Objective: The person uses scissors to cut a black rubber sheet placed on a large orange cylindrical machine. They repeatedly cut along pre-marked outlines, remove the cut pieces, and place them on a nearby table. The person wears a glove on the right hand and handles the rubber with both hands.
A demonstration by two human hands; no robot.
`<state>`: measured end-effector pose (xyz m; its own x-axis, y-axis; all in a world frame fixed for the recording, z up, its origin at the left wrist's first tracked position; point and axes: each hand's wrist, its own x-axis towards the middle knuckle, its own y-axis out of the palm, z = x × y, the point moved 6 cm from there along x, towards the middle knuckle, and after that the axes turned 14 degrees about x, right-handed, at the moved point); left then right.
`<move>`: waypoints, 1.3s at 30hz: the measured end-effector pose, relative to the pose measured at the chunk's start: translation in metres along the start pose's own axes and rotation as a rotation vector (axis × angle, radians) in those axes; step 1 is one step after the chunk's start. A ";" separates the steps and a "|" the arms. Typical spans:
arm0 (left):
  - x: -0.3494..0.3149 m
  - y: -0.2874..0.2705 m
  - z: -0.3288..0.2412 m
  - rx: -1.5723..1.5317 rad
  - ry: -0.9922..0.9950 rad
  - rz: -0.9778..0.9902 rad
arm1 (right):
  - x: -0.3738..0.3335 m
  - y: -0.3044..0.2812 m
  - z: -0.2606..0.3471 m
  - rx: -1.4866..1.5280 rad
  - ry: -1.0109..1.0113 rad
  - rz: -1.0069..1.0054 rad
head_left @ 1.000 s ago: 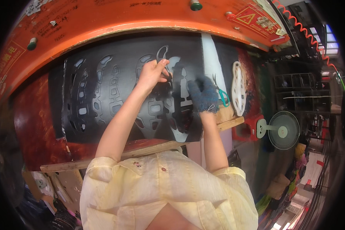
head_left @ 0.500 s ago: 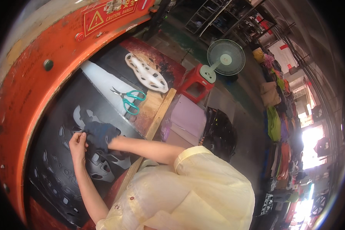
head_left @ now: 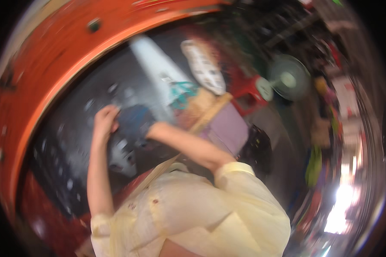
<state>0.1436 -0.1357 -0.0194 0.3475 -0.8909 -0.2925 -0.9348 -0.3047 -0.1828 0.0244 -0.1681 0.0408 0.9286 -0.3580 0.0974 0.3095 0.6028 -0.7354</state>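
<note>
Over a dark sheet (head_left: 79,147) pierced with many cut-outs, my two hands are close together, smeared by motion. My left hand (head_left: 106,121) is bare, its fingers curled and pressed together; whatever they pinch cannot be made out. Beside it on the right is my right hand (head_left: 135,121) in a dark blue glove, its fingers too blurred to read. Pale cut-out shapes (head_left: 122,158) show in the sheet below the hands. Teal-handled scissors (head_left: 183,93) lie on and beside a long whitish strip (head_left: 154,62), to the right and beyond the glove.
An orange machine beam (head_left: 68,51) curves along the far left. A white piece with holes (head_left: 204,68) lies at the table's far right, near a wooden bar (head_left: 212,112). Past it are a purple sheet (head_left: 229,130), a red stool (head_left: 247,100) and a fan (head_left: 289,78).
The whole view has swung and blurred, so the table and machine sit further right and higher. Both hands stay close together over the dark sheet; the scissors keep their place.
</note>
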 end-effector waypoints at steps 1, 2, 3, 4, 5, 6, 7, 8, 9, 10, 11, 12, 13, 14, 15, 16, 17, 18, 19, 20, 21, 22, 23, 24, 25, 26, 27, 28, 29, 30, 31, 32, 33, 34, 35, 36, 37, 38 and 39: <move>0.000 -0.002 -0.001 -0.036 0.020 -0.024 | 0.005 -0.007 -0.001 0.016 -0.015 -0.125; -0.001 -0.003 -0.001 -0.062 0.015 -0.019 | 0.000 -0.014 -0.004 0.238 -0.026 -0.243; -0.005 -0.001 0.002 -0.145 -0.012 -0.051 | 0.002 -0.005 -0.013 0.201 0.101 -0.101; -0.007 -0.001 0.005 -0.144 -0.046 -0.093 | -0.002 -0.009 -0.014 0.319 0.093 -0.173; -0.008 -0.001 0.004 -0.102 -0.039 -0.109 | -0.004 -0.003 -0.033 0.488 0.374 -0.174; -0.006 0.000 0.004 -0.078 -0.054 -0.117 | -0.006 -0.001 -0.031 0.573 0.330 -0.203; -0.008 0.001 0.004 -0.078 -0.049 -0.122 | -0.010 0.006 -0.038 0.716 0.442 -0.212; -0.006 0.002 0.001 -0.094 -0.017 -0.124 | -0.018 0.014 -0.046 0.962 0.635 -0.255; -0.007 0.003 0.003 -0.090 -0.055 -0.126 | -0.021 0.019 -0.046 1.003 0.632 -0.277; -0.007 0.003 0.002 -0.095 -0.060 -0.135 | -0.022 0.020 -0.045 1.046 0.624 -0.296; -0.009 0.003 0.003 -0.095 -0.069 -0.139 | -0.023 0.022 -0.044 1.113 0.598 -0.286; -0.010 0.003 0.004 -0.096 -0.101 -0.128 | -0.019 0.017 -0.042 0.852 0.534 -0.235; -0.010 0.003 0.001 -0.058 -0.073 -0.106 | -0.015 0.011 -0.040 0.608 0.449 -0.157; -0.011 0.002 0.002 0.004 -0.092 -0.099 | -0.010 0.005 -0.037 0.363 0.366 -0.092; -0.010 0.002 0.000 0.066 -0.066 -0.088 | -0.005 0.003 -0.036 0.126 0.308 0.017; -0.010 0.002 0.000 0.145 -0.068 -0.093 | -0.001 -0.002 -0.029 0.168 0.198 0.034; -0.010 0.003 -0.002 0.212 -0.034 -0.067 | 0.002 -0.007 -0.020 0.215 0.083 0.071; -0.010 0.002 0.000 0.103 -0.074 -0.077 | 0.002 -0.006 -0.011 0.248 0.048 0.129; -0.011 0.003 0.000 -0.016 -0.072 -0.056 | -0.001 -0.005 0.006 0.097 -0.085 0.224; -0.012 0.001 0.002 -0.118 -0.099 -0.098 | -0.010 -0.004 0.020 -0.109 -0.152 0.339; -0.012 0.001 -0.002 0.072 -0.046 -0.110 | -0.019 -0.002 0.044 -0.051 -0.266 0.307; -0.014 -0.002 -0.005 0.274 -0.021 -0.187 | -0.030 -0.005 0.067 0.098 -0.374 0.273; -0.015 -0.003 -0.009 0.465 0.021 -0.221 | -0.038 -0.008 0.083 0.293 -0.408 0.262; -0.015 -0.001 -0.005 0.293 -0.021 -0.180 | -0.040 -0.016 0.075 0.766 -0.106 0.295; -0.013 0.000 -0.002 0.103 -0.030 -0.115 | -0.045 -0.030 0.065 1.190 0.119 0.096; -0.012 0.004 -0.001 -0.101 -0.032 -0.065 | -0.045 -0.055 0.043 1.401 0.182 -0.176; -0.013 0.004 0.001 -0.267 -0.033 -0.015 | -0.043 -0.080 0.021 1.651 0.186 -0.318; -0.013 0.007 0.000 -0.274 -0.011 0.025 | -0.041 -0.102 -0.002 2.053 0.130 -0.456; -0.014 0.006 0.000 -0.274 0.003 0.021 | -0.036 -0.116 -0.011 2.164 -0.022 -0.310; -0.014 0.006 0.001 -0.282 0.003 0.013 | -0.039 -0.122 -0.026 1.928 -0.054 -0.317; -0.014 0.006 0.001 -0.247 0.023 0.000 | -0.045 -0.109 -0.059 1.670 0.329 -0.527; -0.014 0.005 0.003 -0.190 0.017 -0.034 | -0.060 -0.098 -0.085 1.379 0.688 -0.721; -0.014 0.005 0.004 -0.135 0.008 -0.054 | -0.053 -0.084 -0.083 1.106 0.603 -0.520; -0.014 0.005 0.005 -0.082 0.011 -0.060 | -0.047 -0.063 -0.077 0.814 0.564 -0.383; -0.014 0.006 0.005 -0.042 0.037 -0.067 | -0.043 -0.042 -0.075 0.891 0.607 -0.370; -0.015 0.006 0.004 -0.006 0.068 -0.063 | -0.034 -0.022 -0.066 1.013 0.573 -0.319; -0.017 0.005 0.004 0.028 0.102 -0.077 | -0.025 -0.010 -0.061 0.898 0.603 -0.307; -0.019 0.002 0.003 0.095 0.153 -0.122 | -0.011 -0.002 -0.054 0.826 0.557 -0.265; -0.022 0.000 0.001 0.158 0.210 -0.182 | 0.003 0.001 -0.043 0.774 0.447 -0.216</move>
<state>0.1361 -0.1154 -0.0135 0.4697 -0.8817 -0.0441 -0.8299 -0.4240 -0.3628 0.0188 -0.1989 0.0115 0.7191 -0.6634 -0.2069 0.6671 0.7424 -0.0620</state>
